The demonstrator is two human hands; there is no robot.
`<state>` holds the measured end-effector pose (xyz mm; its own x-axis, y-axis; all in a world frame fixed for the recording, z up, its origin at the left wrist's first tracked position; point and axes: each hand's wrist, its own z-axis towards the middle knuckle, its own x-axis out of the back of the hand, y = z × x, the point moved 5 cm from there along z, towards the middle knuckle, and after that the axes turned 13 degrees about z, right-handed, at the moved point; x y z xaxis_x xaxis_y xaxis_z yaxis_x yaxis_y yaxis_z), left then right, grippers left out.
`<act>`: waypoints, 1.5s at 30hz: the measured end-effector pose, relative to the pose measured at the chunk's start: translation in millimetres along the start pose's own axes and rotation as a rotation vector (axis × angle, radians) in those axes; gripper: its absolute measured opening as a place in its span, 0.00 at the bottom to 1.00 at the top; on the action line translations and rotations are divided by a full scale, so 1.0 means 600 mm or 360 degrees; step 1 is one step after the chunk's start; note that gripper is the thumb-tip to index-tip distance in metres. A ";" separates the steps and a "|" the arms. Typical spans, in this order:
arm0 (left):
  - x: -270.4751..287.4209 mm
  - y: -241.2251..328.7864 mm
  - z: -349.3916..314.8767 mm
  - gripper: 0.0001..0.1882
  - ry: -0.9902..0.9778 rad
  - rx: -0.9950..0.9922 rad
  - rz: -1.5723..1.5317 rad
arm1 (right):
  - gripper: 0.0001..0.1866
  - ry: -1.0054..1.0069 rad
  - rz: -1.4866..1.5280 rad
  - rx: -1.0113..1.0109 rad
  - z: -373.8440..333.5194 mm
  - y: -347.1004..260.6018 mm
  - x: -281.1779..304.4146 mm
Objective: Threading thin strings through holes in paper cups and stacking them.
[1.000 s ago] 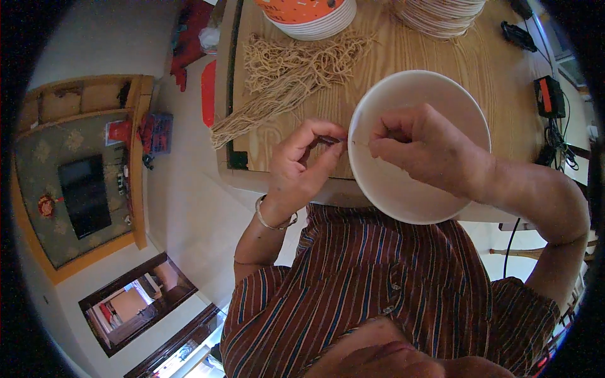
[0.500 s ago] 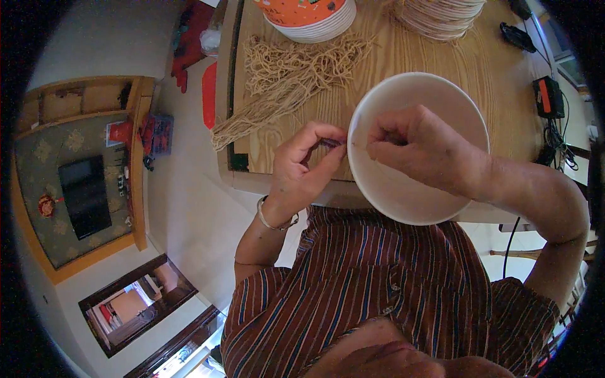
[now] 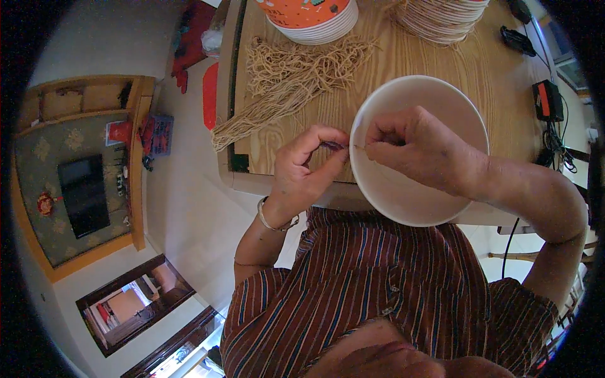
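A white paper bucket (image 3: 435,196) stands at the table's front edge, its open mouth facing up toward me. My right hand (image 3: 413,148) reaches inside it, thumb and fingers pinched close to the left wall. From that pinch a short, thin tan strand (image 3: 358,147) runs to the wall; it looks like twine. Outside the bucket, my left hand (image 3: 309,160) presses thumb and forefinger together against the left rim. Whatever lies between those fingertips is too small to make out. A loose bundle of tan twine (image 3: 296,82) lies on the table beyond my left hand.
At the back stands a stack of orange-and-white paper buckets (image 3: 312,25). A second nested stack (image 3: 441,19), with tan strands hanging about it, is further right. A black power adapter (image 3: 547,101) and cables line the right edge of the wooden table (image 3: 504,69).
Both hands keep their pinch at the bucket's left wall. The right fingertips have shifted very slightly, and the tan strand beside them shows more plainly. The whole view has tilted a little.
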<state>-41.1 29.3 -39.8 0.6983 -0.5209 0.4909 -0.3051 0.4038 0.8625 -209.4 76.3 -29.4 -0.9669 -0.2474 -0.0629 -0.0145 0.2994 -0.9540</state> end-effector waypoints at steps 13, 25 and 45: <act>0.002 0.003 -0.002 0.08 0.0058 -0.0042 0.0163 | 0.09 0.0029 0.0039 0.0136 0.007 0.001 -0.006; 0.000 0.002 -0.006 0.08 0.0128 -0.0092 0.0246 | 0.07 -0.0043 -0.0025 0.0050 0.011 -0.002 -0.012; -0.012 0.016 -0.016 0.10 0.0277 -0.0326 0.0463 | 0.08 0.0017 0.0076 -0.0133 0.004 -0.010 -0.018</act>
<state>-42.7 44.4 -36.1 0.7064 -0.2343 0.6680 -0.3833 0.6668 0.6392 -198.4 74.7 -23.6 -0.9696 -0.2216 -0.1040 0.0105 0.3867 -0.9221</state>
